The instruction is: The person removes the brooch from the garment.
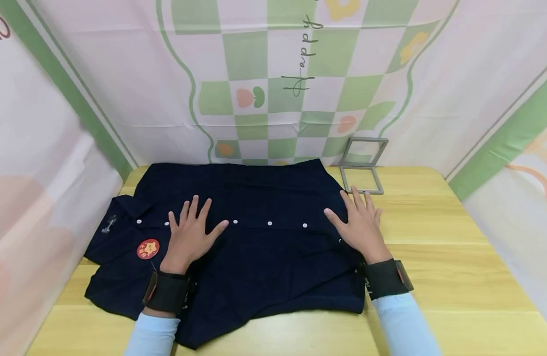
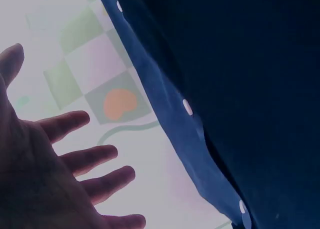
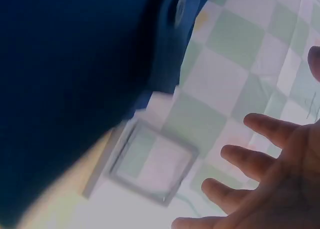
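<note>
In the head view, a navy button-up shirt [image 1: 255, 193] lay spread on the wooden bench [image 1: 433, 237], collar [image 1: 111, 222] to the left, a round red star badge [image 1: 148, 249] on its chest. The left hand [image 1: 190, 241] was over its upper front and the right hand [image 1: 363, 228] over the hem end, near a grey hinged frame [image 1: 360, 166]; each grip was spread wide, holding nothing. In the left wrist view, parted fingers [image 2: 110, 184] stood clear of the white buttons [image 2: 187, 107]; in the right, parted fingers [image 3: 270, 129] stood apart from the cloth.
</note>
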{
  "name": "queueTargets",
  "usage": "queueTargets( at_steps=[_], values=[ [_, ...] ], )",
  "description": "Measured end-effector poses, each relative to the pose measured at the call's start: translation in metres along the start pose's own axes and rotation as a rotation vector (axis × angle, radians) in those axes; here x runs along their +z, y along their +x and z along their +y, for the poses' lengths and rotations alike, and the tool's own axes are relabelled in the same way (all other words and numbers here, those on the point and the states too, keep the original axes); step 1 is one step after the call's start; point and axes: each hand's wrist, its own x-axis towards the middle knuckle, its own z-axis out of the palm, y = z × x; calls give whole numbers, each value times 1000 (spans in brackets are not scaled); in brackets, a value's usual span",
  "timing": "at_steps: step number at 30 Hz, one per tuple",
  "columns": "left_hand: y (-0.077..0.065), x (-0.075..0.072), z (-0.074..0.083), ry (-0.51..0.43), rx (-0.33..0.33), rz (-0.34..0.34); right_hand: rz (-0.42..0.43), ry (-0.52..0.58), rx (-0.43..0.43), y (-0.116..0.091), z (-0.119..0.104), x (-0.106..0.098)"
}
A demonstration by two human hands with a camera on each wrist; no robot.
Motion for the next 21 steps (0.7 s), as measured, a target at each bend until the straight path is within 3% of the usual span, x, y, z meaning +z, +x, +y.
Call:
queueTargets(
  at_steps=[9,21],
  values=[
    [-4,-10,-12,-3,-38,64,-8,-4,-132,15,-38,27],
    [-25,-20,-46,50,-126,83,-67,37,-282,32,-101,65]
  ],
)
